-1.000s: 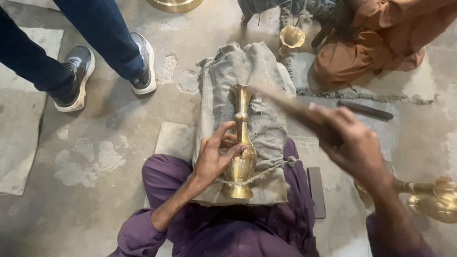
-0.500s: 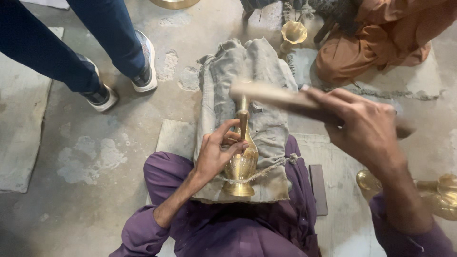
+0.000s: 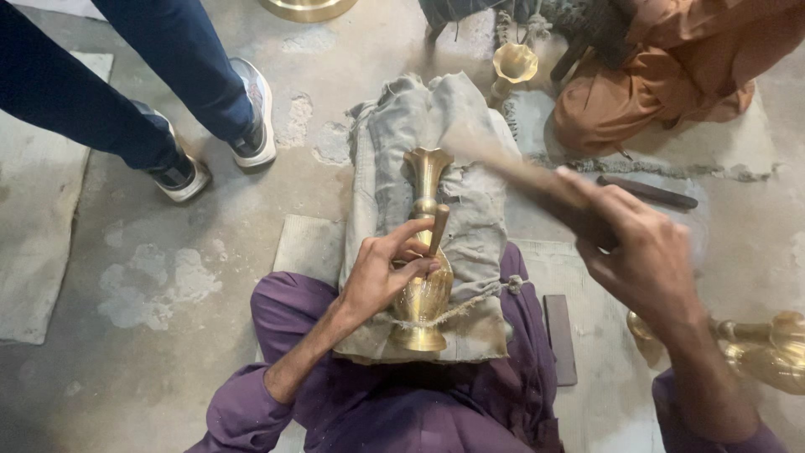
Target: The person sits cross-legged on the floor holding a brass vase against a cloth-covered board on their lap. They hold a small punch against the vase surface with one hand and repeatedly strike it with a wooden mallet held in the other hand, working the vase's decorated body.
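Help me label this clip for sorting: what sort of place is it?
Probably a floor-level metal craft workshop. The left hand steadies a punch on a brass vase lying on a cloth pad, the right hand swings a stick-like mallet, and more brass vessels sit on the concrete floor.

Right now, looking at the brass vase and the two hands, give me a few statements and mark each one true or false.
1. The brass vase lies on a grey cloth bundle across the person's lap. True.
2. The left hand holds a small punch-like tool against the vase. True.
3. The right hand is empty. False: it grips a wooden stick, blurred and raised above the bundle.
4. The vase's flared mouth points toward the person's body. False: the mouth points away; the foot is nearest the body.
5. Another brass piece lies on the floor by the right arm. True.
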{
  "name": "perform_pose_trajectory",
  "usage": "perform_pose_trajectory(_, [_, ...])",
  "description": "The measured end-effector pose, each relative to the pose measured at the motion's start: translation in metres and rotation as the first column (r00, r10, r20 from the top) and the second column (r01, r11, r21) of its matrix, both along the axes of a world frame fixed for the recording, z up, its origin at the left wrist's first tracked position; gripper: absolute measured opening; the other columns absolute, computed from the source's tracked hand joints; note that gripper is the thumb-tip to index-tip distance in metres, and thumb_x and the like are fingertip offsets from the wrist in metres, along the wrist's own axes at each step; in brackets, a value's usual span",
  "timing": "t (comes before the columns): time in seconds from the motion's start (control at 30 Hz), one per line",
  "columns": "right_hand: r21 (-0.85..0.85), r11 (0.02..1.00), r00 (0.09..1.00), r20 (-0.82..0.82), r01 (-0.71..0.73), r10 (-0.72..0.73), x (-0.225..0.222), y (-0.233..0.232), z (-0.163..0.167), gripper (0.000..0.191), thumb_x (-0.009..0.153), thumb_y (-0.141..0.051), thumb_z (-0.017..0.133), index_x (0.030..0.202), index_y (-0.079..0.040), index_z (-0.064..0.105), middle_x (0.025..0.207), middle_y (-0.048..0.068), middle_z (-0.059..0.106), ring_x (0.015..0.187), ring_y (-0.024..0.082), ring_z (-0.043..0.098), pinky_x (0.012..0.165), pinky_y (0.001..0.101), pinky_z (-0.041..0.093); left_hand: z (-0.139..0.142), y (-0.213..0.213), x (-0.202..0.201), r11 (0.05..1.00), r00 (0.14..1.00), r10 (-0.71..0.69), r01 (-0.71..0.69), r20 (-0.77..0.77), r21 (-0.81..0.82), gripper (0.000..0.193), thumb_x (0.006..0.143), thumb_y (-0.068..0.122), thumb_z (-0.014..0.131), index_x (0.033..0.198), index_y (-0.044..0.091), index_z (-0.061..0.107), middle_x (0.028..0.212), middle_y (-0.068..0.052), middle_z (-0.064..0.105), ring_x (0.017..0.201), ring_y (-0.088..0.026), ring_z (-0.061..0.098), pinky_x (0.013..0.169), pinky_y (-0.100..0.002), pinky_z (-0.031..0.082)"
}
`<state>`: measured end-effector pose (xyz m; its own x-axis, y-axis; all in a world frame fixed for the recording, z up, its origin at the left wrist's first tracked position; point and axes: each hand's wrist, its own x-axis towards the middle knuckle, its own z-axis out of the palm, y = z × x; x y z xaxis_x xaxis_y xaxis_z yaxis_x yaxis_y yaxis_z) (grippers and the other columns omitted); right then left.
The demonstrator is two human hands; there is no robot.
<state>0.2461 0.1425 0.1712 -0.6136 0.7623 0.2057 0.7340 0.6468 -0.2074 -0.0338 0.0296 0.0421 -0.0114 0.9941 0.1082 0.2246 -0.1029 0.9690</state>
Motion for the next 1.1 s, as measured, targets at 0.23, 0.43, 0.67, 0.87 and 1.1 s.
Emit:
perform_pose_trajectory(0.23, [-0.061, 0.998, 0.982, -0.186, 0.021, -0.032, 0.007, -0.013, 0.006, 0.075, 0.08, -0.006, 0.076, 0.149, -0.023, 0.057, 0.117, 0.012, 0.073, 0.091, 0.025, 0.073, 0.079, 0.0417, 0.059, 0.004, -0.001, -0.001, 1.0, 1.0, -0.019, 0.02, -0.003, 0.02, 0.053, 0.092, 0.007, 0.075, 0.141, 0.006, 0.055, 0.098, -0.012, 0.08, 0.094, -0.02, 0.081, 0.077, -0.032, 0.067])
perform_pose_trajectory(0.43, [-0.046, 0.998, 0.993, 0.112, 0.032, -0.027, 0.011, -0.008, -0.001, 0.064, 0.088, -0.013, 0.078, 0.145, -0.033, 0.059, 0.116, 0.006, 0.075, 0.087, 0.024, 0.074, 0.073, 0.04, 0.062, 0.01, 0.0, -0.001, 0.999, 0.999, -0.039, 0.04, -0.02, 0.009, 0.049, 0.094, 0.008, 0.074, 0.14, 0.008, 0.057, 0.101, -0.011, 0.081, 0.093, -0.019, 0.081, 0.078, -0.031, 0.068])
perform_pose_trajectory(0.67, [-0.046, 0.997, 0.976, 0.21, 0.069, -0.058, 0.017, -0.015, -0.023, 0.06, 0.089, -0.013, 0.077, 0.142, -0.034, 0.061, 0.108, 0.003, 0.078, 0.086, 0.024, 0.076, 0.074, 0.042, 0.063, 0.017, 0.004, -0.003, 0.993, 0.991, -0.117, 0.114, -0.06, -0.043, 0.053, 0.092, 0.01, 0.074, 0.142, 0.01, 0.057, 0.103, -0.012, 0.081, 0.095, -0.021, 0.081, 0.08, -0.035, 0.067])
perform_pose_trajectory(0.87, [-0.318, 0.946, 0.896, -0.402, 0.059, -0.191, 0.032, -0.024, -0.038, 0.07, 0.082, -0.013, 0.08, 0.148, -0.02, 0.055, 0.104, 0.007, 0.074, 0.094, 0.024, 0.075, 0.085, 0.041, 0.061, 0.02, 0.005, -0.006, 0.988, 0.987, -0.156, 0.155, -0.048, -0.013, 0.053, 0.093, 0.01, 0.072, 0.144, 0.01, 0.056, 0.106, -0.013, 0.08, 0.097, -0.021, 0.08, 0.081, -0.037, 0.066])
perform_pose_trajectory(1.1, [-0.12, 0.991, 0.955, -0.284, 0.051, -0.083, 0.044, -0.032, -0.047, 0.079, 0.079, -0.008, 0.078, 0.153, -0.023, 0.053, 0.12, 0.013, 0.072, 0.099, 0.028, 0.073, 0.088, 0.0414, 0.061, 0.017, 0.006, -0.006, 0.983, 0.977, -0.18, 0.183, -0.116, 0.021, 0.053, 0.095, 0.015, 0.071, 0.145, 0.013, 0.054, 0.103, -0.012, 0.081, 0.097, -0.021, 0.081, 0.082, -0.036, 0.066])
